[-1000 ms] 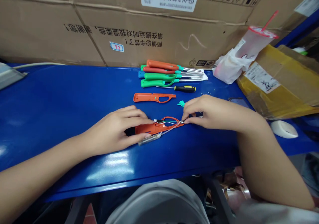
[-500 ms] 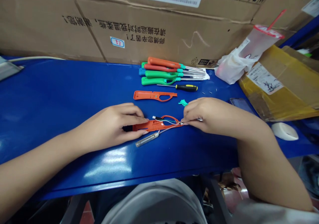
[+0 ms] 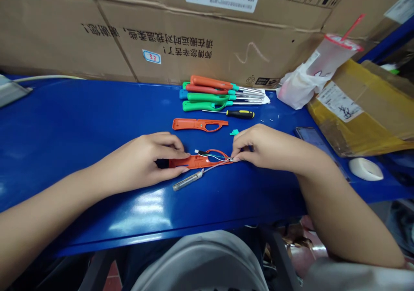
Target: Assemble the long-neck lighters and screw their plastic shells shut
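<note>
My left hand (image 3: 161, 155) grips the left end of an orange lighter shell half (image 3: 194, 161) between thumb and fingers, on the blue table. My right hand (image 3: 247, 146) pinches at the shell's narrow right end, where wires and a small metal end meet; the fingers hide most of what they hold. A white plug on a black piece with thin wires (image 3: 203, 153) lies along the shell's upper side. The clear fuel tank (image 3: 187, 181) rests just below the shell, its thin tube running to the right fingertips. Beyond lies the other orange shell half (image 3: 197, 124).
Several assembled lighters (image 3: 210, 96) are stacked at the back, with a black-and-yellow screwdriver (image 3: 241, 114) before them. A teal piece (image 3: 234, 132) sits by my right hand. Rightward are small screws, a phone (image 3: 312, 136), a white mouse (image 3: 365, 169), a bagged cup (image 3: 333, 54) and a taped carton (image 3: 371, 110).
My right hand has shifted slightly left and its grip has altered at the shell's right end; the metal rod seen under that hand before no longer shows. My left hand keeps its hold.
</note>
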The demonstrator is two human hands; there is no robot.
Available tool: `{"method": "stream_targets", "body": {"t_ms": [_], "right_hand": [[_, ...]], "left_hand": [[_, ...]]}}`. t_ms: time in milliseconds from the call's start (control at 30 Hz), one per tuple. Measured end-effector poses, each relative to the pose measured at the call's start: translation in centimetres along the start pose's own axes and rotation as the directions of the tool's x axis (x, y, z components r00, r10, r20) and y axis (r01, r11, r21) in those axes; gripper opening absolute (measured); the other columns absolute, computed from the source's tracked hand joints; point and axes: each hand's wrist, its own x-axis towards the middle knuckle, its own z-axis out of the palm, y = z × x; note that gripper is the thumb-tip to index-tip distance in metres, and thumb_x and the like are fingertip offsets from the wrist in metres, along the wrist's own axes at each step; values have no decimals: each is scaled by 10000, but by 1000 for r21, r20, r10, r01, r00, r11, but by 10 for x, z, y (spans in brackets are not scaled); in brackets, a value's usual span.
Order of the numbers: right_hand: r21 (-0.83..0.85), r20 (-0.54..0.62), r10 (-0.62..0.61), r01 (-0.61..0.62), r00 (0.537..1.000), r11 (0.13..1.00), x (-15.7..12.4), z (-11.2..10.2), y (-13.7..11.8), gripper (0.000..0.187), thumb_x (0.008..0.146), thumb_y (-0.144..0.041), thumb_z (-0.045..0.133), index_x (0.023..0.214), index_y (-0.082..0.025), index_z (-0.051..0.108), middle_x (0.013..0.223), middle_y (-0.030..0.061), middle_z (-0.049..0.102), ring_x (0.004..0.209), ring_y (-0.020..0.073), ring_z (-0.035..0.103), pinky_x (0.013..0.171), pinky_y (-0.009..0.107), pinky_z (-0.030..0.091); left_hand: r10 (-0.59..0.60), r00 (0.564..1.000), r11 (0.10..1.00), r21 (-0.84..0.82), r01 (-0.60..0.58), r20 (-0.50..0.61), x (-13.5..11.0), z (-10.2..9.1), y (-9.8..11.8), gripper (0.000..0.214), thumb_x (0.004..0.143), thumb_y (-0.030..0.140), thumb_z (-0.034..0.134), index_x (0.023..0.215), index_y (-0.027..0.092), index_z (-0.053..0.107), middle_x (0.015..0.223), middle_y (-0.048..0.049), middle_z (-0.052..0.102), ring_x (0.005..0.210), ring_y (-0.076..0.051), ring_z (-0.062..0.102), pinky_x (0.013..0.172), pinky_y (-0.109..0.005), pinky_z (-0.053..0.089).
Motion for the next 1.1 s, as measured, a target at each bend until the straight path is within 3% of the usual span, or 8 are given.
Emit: {"method": "stream_targets", "body": {"t_ms": [167,267,400,500,700,867,1100], "right_hand": [[36,1,-14,14,1000,999,0,-1,0,173,869,-83,658,853,-190,793,838,7,784,761,140,677,702,259,451],[50,-19,-55,56,998,997,-2,-5,4,130,906,-194,685,946,-192,809,903,28,798,771,153,680,701,266,466],[34,-273,18,-9,962,999,-4,-15,17,220,928,-317,658,1026,-177,795,990,69,804,815,181,685,733,287,490],[15,-364,131,-135,922,991,-5,-19,31,245,901,-338,657,1034,-171,777,860,53,768,720,175,645,679,289,480],[11,-273,96,-96,957,995,0,-16,44,274,872,-411,701,989,-164,726,852,50,720,722,163,611,685,282,478],[-1,-243,49,-51,969,999,6,-9,43,388,886,-392,702,1201,-166,695,884,43,704,744,160,614,689,276,466],[90,-216,101,-83,971,992,12,-3,39,232,878,-351,692,1026,-172,689,858,39,705,704,144,596,652,262,452]], "left_hand": [[-13,1000,1000,7,13,17,1,0,1,250,996,367,671,1178,259,803,1135,-65,747,1019,-207,716,886,-304,567],[-19,1000,1000,19,19,-7,4,-1,6,238,977,360,675,1129,238,810,1096,-66,770,1005,-215,727,885,-322,584],[-63,986,998,-26,59,-157,9,1,11,257,961,393,676,1081,203,802,1048,-66,788,939,-202,743,843,-300,602],[-147,966,989,-59,138,-213,16,3,12,306,975,416,638,1124,191,784,1083,-76,779,883,-186,735,720,-264,599],[-125,990,992,-14,124,-66,27,12,16,370,1022,354,533,1260,169,749,1201,-115,741,1052,-237,732,913,-362,620],[-53,989,999,-8,52,-135,28,21,16,313,1027,313,545,1161,163,786,1094,-103,747,979,-213,735,911,-348,617],[-7,971,996,-86,-14,-237,26,27,10,217,1022,240,614,1095,172,806,1015,-72,777,869,-164,750,788,-262,607]]}}
